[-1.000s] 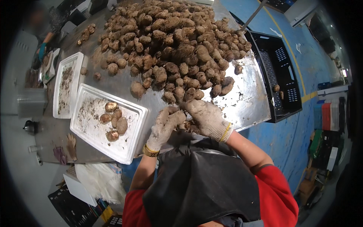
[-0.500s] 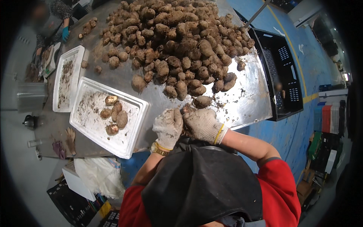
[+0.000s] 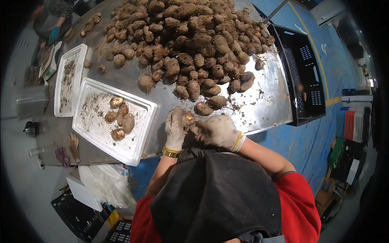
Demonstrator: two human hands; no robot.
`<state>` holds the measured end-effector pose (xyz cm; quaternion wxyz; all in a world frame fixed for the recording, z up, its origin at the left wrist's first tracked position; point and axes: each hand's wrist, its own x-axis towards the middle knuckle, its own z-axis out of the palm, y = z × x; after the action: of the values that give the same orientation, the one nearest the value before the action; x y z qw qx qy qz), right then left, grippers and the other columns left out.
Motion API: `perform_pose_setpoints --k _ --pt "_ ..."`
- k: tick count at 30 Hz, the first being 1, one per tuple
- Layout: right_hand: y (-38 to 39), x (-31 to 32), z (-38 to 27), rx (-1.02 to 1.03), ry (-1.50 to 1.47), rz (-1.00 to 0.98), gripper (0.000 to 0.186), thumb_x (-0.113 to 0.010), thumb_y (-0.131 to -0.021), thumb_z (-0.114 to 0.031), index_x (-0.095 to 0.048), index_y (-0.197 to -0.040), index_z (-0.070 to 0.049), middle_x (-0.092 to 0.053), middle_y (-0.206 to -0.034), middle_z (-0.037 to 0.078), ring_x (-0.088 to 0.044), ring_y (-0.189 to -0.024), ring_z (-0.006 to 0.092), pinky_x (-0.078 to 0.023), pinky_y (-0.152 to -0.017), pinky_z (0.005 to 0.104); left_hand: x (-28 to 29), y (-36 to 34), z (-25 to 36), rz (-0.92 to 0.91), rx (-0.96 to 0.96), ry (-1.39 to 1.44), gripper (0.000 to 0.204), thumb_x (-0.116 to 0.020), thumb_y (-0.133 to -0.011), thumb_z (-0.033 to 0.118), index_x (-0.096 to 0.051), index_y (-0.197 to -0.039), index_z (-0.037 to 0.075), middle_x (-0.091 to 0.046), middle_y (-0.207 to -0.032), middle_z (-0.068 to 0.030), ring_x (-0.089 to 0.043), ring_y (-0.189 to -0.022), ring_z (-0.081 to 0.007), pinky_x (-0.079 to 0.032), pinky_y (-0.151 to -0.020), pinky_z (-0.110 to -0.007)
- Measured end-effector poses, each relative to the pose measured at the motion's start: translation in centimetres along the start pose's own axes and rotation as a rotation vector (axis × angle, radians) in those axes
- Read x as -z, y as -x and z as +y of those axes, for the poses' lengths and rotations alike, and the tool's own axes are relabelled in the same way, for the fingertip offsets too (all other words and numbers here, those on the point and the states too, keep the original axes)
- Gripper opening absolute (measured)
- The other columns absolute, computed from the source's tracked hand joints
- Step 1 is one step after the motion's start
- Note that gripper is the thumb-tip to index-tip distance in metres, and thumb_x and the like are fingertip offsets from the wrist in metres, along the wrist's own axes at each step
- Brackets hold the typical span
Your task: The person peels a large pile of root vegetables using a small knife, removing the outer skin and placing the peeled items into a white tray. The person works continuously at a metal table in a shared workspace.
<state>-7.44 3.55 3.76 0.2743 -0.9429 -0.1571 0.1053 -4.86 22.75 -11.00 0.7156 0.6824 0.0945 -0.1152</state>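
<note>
My left hand (image 3: 175, 128), in a soiled white knit glove, is closed around a brown taro (image 3: 189, 119) whose pale cut end faces up. Close beside it, my right hand (image 3: 219, 132) wears a matching glove and has its fingers bent in toward the taro; motion blurs them, and whatever they grip is hidden. Just beyond the hands, a loose taro (image 3: 203, 108) lies on the metal table (image 3: 170, 91). Behind it rises a big heap of hairy, dirt-covered taros (image 3: 190, 44). Several taros, some with cut ends, sit in a white foam tray (image 3: 146, 135) at the left.
A second foam tray (image 3: 83, 54) holding dirt stands farther left, near a scale (image 3: 50, 62). Beyond the right table edge is a black crate (image 3: 298, 117). Gloves (image 3: 74, 148) lie at the left table edge. At far left, another person's teal-gloved hand (image 3: 54, 35) shows.
The cut end of the taro in my left hand has come into sight. My right hand has shifted slightly right, and the loose taro beyond it now shows fully. The view has moved a little.
</note>
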Motion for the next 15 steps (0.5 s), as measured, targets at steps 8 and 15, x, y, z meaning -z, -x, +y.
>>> perform_pose_setpoints --k 8,15 --pt "-2.1 -0.5 -0.8 -0.065 -0.324 0.438 0.028 -0.06 -0.098 -0.033 -0.062 -0.113 -0.009 -0.068 -0.076 0.012 -0.068 -0.072 0.0324 -0.053 -0.06 0.042 -2.2 2.1 9.6 -0.002 -0.07 -0.359 0.02 -0.057 -0.099 0.017 -0.067 -0.098 0.0 -0.067 -0.086 -0.0138 -0.066 -0.083 -0.0265 -0.052 -0.071 -0.039" --pt "-3.7 -2.0 -0.1 -0.283 -1.102 0.313 0.025 -0.059 -0.097 -0.02 -0.064 -0.112 0.0 -0.07 -0.087 0.013 -0.069 -0.078 0.0194 -0.054 -0.07 0.0318 -2.6 3.3 12.3 -0.05 -0.817 -0.987 0.025 -0.065 -0.085 0.021 -0.066 -0.1 0.002 -0.063 -0.088 -0.0162 -0.062 -0.078 -0.0336 -0.051 -0.071 -0.045"
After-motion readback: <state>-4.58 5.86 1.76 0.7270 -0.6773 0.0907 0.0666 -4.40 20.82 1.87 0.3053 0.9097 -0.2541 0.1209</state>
